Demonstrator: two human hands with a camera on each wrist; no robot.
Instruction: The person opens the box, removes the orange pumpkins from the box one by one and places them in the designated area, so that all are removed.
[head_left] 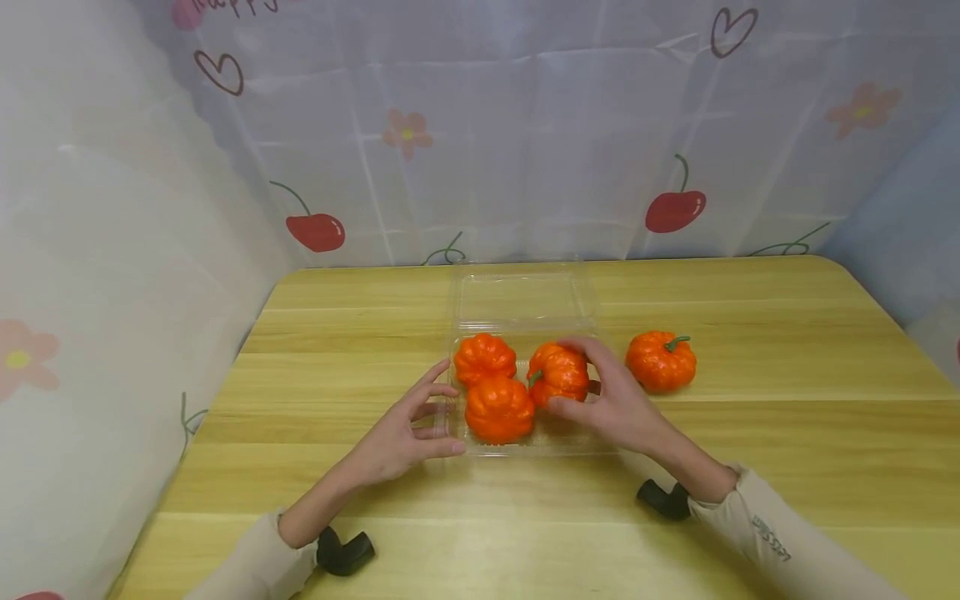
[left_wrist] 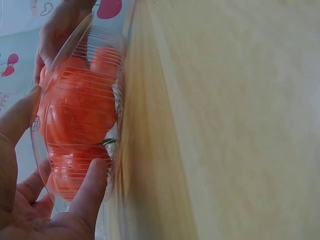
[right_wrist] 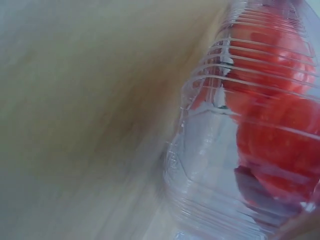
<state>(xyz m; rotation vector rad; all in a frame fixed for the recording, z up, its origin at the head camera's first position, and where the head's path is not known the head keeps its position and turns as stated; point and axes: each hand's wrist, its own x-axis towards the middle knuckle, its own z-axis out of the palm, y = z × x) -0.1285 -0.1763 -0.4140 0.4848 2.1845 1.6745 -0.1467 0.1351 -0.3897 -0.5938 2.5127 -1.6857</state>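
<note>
right hand (head_left: 611, 396) has thumb and fingers curled round a pumpkin (head_left: 561, 375) inside the clear tub (head_left: 566, 435), while the left hand (head_left: 401, 433) has its fingers spread against the tub's side, next to two other pumpkins (head_left: 498, 410). if the right fingertips shove leftward, i reckon it could jam against that pair, or the flimsy-looking tub might skid without the left fingers bracing it. last pumpkin (head_left: 660, 362) sits just beyond the right knuckles.

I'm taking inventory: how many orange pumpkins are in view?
4: the rear pumpkin and front pumpkin in the clear container, a third pumpkin in the right hand beside them, and a fourth pumpkin on the table to the right.
</note>
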